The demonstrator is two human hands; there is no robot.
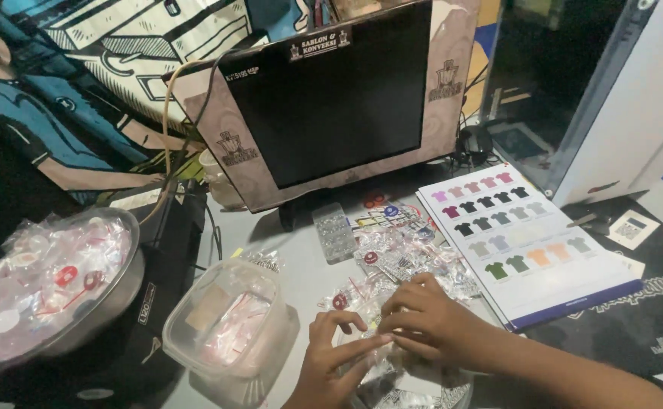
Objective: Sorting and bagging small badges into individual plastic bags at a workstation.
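Both hands low centre, working over a pile of small clear bags [403,261] on the grey table [301,284].

Left hand [331,363]: fingers bent, index and thumb curled toward each other; fingertips [380,341] press down on a clear bag [377,363] lying flat under it. Can't tell if it actually pinches the plastic or just holds it down.

Right hand [422,318]: palm down, fingers together and curved, resting on the same bag, touching the left fingertips. Whether it grips anything underneath is hidden by the hand itself.

The bag: directly beneath both hands, at the near edge of the pile. The rest of the pile spreads just beyond the right hand's knuckles; some bags there show red and blue round pieces inside.

Around:
- Left of the left hand, close: clear tub [225,322] with pinkish packets inside.
- Further left: metal bowl [59,291] full of bagged pieces, sitting on a black box [165,257].
- Right of the right hand, just beside: colour chart [528,242] with rows of shirt shapes, flat on the table.
- Beyond the pile: small clear compartment box [333,231], then a monitor [331,98], screen dark, standing upright.
- Beyond the chart: a white panel [634,113] leans upright.
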